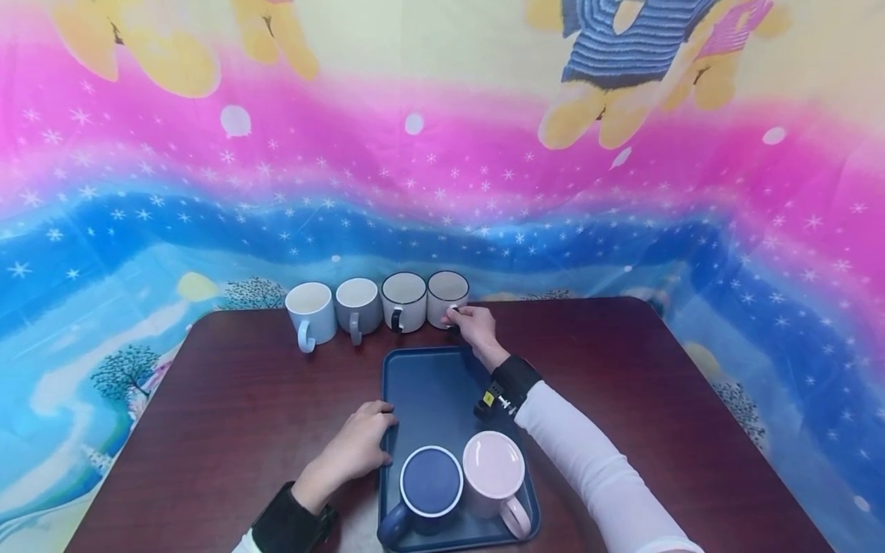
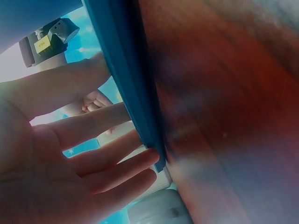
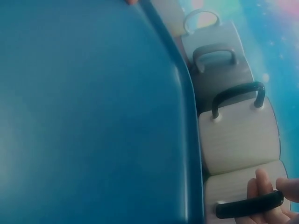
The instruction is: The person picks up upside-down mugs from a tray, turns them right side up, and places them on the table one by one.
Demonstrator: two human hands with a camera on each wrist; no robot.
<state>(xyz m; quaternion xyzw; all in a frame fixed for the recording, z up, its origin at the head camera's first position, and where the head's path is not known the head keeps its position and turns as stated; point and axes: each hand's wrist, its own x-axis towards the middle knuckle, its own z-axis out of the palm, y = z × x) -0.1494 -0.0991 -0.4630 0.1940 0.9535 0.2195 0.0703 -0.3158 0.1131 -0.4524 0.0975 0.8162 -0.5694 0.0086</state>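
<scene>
On a dark wooden table [image 1: 622, 399] before a colourful cartoon backdrop [image 1: 442, 169], our right hand [image 1: 473, 326] pinched the far white mug's [image 1: 445, 296] dark handle [image 3: 250, 207]; our open left hand [image 1: 359, 449] steadied the blue tray [image 1: 432, 392].

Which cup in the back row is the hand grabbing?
The rightmost cup, white with a dark rim and dark handle. The right hand has its fingers on that handle; the other three cups stand untouched to its left.

It looked like a staged recording spot rather than a lived-in room: a dark wooden worktop [image 1: 622, 399] stood against a bright cartoon-printed cloth [image 1: 442, 177] that hung as a backdrop behind its far edge and both sides.
</scene>
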